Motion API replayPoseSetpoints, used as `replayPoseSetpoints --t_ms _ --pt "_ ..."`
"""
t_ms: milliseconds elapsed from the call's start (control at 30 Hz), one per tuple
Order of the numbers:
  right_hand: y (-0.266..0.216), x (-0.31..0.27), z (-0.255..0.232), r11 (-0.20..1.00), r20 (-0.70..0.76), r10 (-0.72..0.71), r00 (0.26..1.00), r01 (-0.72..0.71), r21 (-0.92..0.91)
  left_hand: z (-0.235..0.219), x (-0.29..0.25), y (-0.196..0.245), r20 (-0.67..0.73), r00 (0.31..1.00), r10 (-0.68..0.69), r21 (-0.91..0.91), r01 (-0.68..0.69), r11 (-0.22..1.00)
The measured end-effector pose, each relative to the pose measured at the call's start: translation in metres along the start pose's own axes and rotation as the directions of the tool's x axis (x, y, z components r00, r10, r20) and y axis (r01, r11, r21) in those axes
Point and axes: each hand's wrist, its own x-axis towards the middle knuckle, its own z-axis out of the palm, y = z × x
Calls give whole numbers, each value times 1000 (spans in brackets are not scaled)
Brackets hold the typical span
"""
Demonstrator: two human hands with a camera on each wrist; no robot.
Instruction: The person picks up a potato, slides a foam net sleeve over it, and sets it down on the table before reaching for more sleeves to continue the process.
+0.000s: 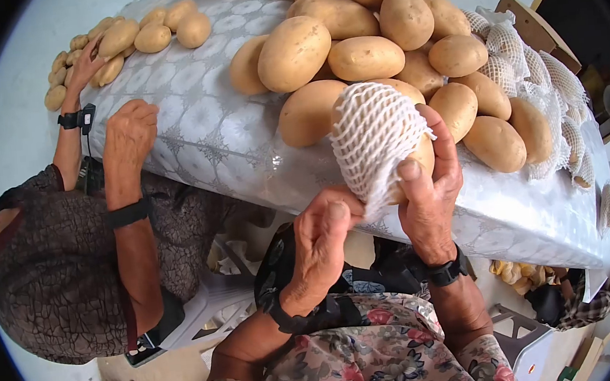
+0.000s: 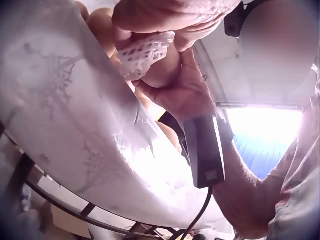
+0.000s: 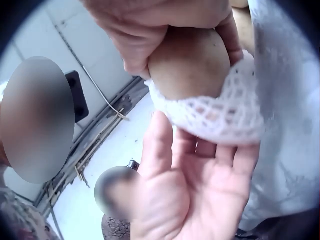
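Note:
A large potato (image 3: 187, 67) sits partly inside a white foam net sleeve (image 1: 377, 136), held above the table's near edge. My right hand (image 1: 433, 185) grips the potato's bare end, thumb on the near side and fingers around the far side. With thumb and fingers, my left hand (image 1: 324, 236) pinches the sleeve's loose lower edge. In the right wrist view, the left palm (image 3: 200, 195) faces up under the net, and the potato's bare end shows above the mesh. The left wrist view shows the net bunched between both hands.
A heap of bare potatoes (image 1: 365, 56) lies just beyond my hands on the cloth-covered table (image 1: 195, 120). Netted potatoes (image 1: 562, 77) are piled at the right. At the left, another person (image 1: 70, 272) reaches to a smaller potato pile (image 1: 151, 36). A further person (image 1: 587, 295) is at lower right.

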Motion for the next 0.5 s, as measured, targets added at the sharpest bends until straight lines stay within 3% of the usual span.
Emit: replayPoseSetpoints --t_ms 33,67,100,200,233,300,400,433,500 --pt "-3 -1 2 990 -8 75 997 -74 123 12 3 -1 -6 997 -75 -234 71 970" --pt "-5 -3 3 992 -6 60 998 -59 114 19 5 -1 7 989 -149 -453 136 881" --pt "-5 -5 4 993 -4 49 999 -48 105 17 7 0 93 975 -200 -440 221 870" --pt "-4 -14 3 998 46 -54 997 56 -31 17 14 -4 125 992 3 -238 27 971" --pt "0 -18 0 991 86 -86 993 94 -98 20 14 3 107 990 -89 -224 111 968" --pt "-3 -20 -2 968 173 -137 975 169 -185 17 12 0 83 992 -95 -230 112 967" --pt "-17 -21 -16 990 132 18 991 1 -142 14 13 -1 67 993 -102 -249 115 962" --pt "-15 -20 -13 985 120 -96 988 112 -133 15 14 3 64 994 -86 -262 100 960" --pt "-25 -19 -32 929 202 -106 974 170 -330 13 17 5 59 998 -37 -289 52 956"
